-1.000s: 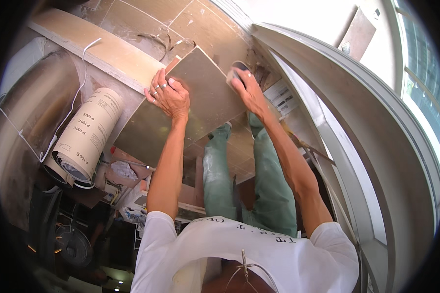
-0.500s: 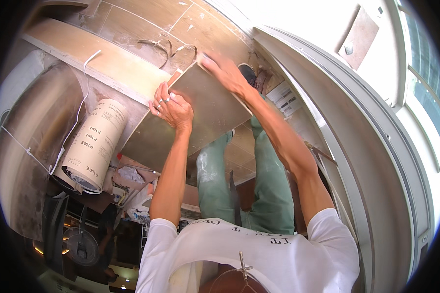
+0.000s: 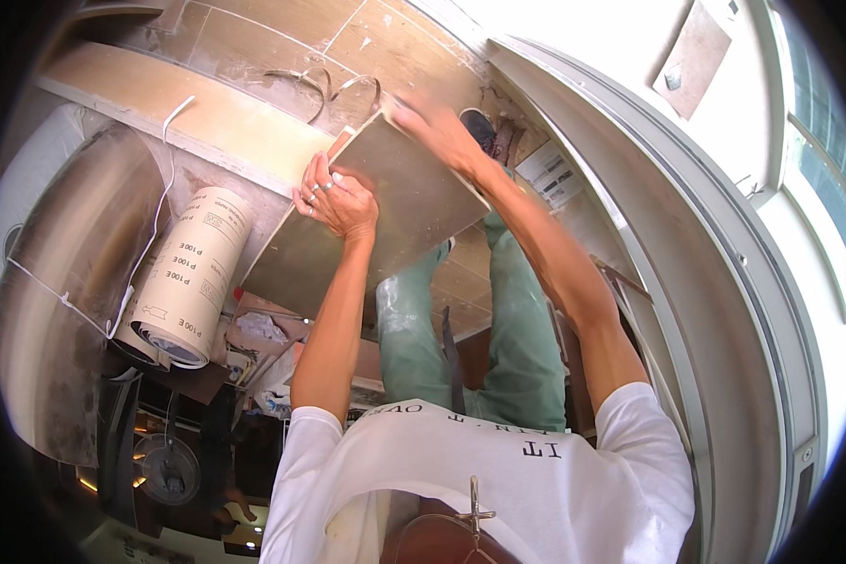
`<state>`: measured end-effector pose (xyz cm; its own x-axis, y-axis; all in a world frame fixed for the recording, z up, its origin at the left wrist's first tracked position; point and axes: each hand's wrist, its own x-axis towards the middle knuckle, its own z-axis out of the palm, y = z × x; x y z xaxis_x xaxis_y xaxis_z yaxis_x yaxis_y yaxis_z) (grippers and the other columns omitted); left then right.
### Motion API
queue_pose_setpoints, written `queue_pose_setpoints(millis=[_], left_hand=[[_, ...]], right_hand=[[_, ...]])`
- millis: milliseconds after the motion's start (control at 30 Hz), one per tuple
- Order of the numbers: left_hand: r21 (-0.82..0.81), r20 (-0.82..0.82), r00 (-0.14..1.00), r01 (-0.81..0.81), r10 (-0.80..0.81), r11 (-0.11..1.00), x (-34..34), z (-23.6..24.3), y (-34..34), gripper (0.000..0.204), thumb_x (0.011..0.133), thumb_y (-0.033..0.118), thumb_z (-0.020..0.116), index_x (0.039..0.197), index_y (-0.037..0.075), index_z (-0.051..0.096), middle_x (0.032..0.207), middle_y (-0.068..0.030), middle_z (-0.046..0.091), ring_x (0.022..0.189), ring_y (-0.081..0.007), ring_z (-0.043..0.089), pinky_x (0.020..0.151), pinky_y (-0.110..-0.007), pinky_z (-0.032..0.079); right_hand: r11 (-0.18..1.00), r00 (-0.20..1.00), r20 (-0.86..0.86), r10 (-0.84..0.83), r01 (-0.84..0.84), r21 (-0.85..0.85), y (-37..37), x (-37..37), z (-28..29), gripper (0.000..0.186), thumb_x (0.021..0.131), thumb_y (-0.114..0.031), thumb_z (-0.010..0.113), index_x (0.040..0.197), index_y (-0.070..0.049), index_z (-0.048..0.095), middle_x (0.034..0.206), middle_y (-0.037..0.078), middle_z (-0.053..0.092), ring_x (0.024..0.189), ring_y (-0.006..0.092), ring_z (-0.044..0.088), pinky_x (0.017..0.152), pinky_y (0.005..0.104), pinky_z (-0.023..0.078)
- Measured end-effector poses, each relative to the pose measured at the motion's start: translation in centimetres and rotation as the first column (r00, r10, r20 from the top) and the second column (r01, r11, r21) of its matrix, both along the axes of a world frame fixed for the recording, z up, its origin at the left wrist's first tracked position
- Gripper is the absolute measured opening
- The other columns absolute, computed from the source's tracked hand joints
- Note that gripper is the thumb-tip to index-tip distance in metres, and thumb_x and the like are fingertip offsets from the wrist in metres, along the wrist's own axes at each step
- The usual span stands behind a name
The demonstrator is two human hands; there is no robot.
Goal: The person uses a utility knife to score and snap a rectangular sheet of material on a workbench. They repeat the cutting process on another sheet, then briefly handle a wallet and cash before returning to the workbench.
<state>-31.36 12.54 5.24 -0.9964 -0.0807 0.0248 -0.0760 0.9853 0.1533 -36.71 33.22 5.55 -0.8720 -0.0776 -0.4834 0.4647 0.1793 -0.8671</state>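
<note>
A flat grey-brown board (image 3: 409, 202) is held at a slant over my legs, one long edge facing away from me. My left hand (image 3: 340, 202), with rings on it, grips that far edge, fingers bent over it. A small reddish-brown piece (image 3: 341, 143) shows just beyond these fingers; whether they touch it I cannot tell. At the board's far right corner is my right hand (image 3: 428, 130), smeared by motion, its fingertips along the edge. Anything beneath those fingers is hidden. A thin dark curled strip (image 3: 324, 89) lies just past the far edge.
A pale wooden plank (image 3: 188, 113) runs behind the board on the left. Near it stand rolls of sandpaper (image 3: 195, 273), a white cord (image 3: 150, 216) and a large dusty rounded cylinder (image 3: 61, 291). A grey metal frame (image 3: 724, 282) curves along my right. A dark shoe (image 3: 477, 127) is beyond the board.
My right hand is still in blurred motion at the board's far corner, barely shifted. My left hand keeps its grip. The whole view has tilted slightly.
</note>
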Motion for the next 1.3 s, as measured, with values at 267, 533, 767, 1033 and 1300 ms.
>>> queue_pose_setpoints(millis=[267, 533, 767, 1033, 1300], left_hand=[[0.018, -0.007, 1.0, 0.0, 0.0, 1.0, -1.0, 0.4, 1.1, 0.036, 0.096, 0.018, 0.039, 0.127, 0.009, 0.054, 0.127, -0.0074, 0.061, 0.122, -0.0235, 0.054, 0.113, -0.051, 0.02], [0.007, 0.004, 1.0, -0.014, 0.014, 1.0, -0.1, 1.1, 0.7, 0.039, 0.091, 0.016, 0.042, 0.128, 0.008, 0.053, 0.127, -0.0067, 0.059, 0.122, -0.0241, 0.053, 0.112, -0.052, 0.021], [0.02, 0.013, 1.0, 0.002, -0.002, 1.0, -0.8, 0.6, 1.3, 0.037, 0.092, 0.016, 0.041, 0.126, 0.007, 0.054, 0.126, -0.0068, 0.06, 0.121, -0.0235, 0.053, 0.112, -0.052, 0.022], [-0.002, 0.034, 0.999, -0.018, 0.018, 1.0, 0.5, 1.6, 0.9, 0.038, 0.094, 0.018, 0.039, 0.128, 0.011, 0.054, 0.128, -0.005, 0.06, 0.123, -0.022, 0.053, 0.113, -0.051, 0.019], [0.028, 0.03, 1.0, -0.008, 0.007, 1.0, -0.3, 1.3, 1.6, 0.038, 0.093, 0.018, 0.04, 0.128, 0.01, 0.054, 0.127, -0.0068, 0.06, 0.123, -0.0232, 0.053, 0.113, -0.051, 0.019]], right_hand=[[1.0, 0.997, 0.074, 0.003, -0.003, -0.006, 0.4, 0.0, 0.3, 0.052, 0.097, -0.042, 0.051, 0.127, 0.0, 0.057, 0.124, 0.021, 0.059, 0.116, 0.0348, 0.056, 0.101, 0.0385, 0.041], [0.999, 0.993, 0.103, 0.052, -0.053, 0.004, 6.2, 12.7, -0.9, 0.05, 0.096, -0.04, 0.054, 0.126, 0.001, 0.059, 0.117, 0.019, 0.062, 0.112, 0.0316, 0.058, 0.101, 0.0376, 0.04], [0.995, 0.998, -0.043, 0.045, -0.048, -0.087, 0.1, -2.8, -1.0, 0.048, 0.096, -0.038, 0.054, 0.122, 0.003, 0.057, 0.114, 0.021, 0.061, 0.107, 0.035, 0.057, 0.094, 0.0402, 0.042], [0.997, 0.985, 0.172, 0.006, 0.007, -0.074, 5.3, 10.6, 0.2, 0.047, 0.097, -0.038, 0.054, 0.127, -0.003, 0.06, 0.125, 0.016, 0.061, 0.118, 0.0298, 0.056, 0.103, 0.0378, 0.04], [0.998, 0.992, 0.122, -0.009, 0.017, -0.066, 4.6, 7.4, 0.9, 0.049, 0.095, -0.039, 0.058, 0.124, 0.0, 0.061, 0.119, 0.019, 0.063, 0.117, 0.0308, 0.057, 0.1, 0.0387, 0.041]])
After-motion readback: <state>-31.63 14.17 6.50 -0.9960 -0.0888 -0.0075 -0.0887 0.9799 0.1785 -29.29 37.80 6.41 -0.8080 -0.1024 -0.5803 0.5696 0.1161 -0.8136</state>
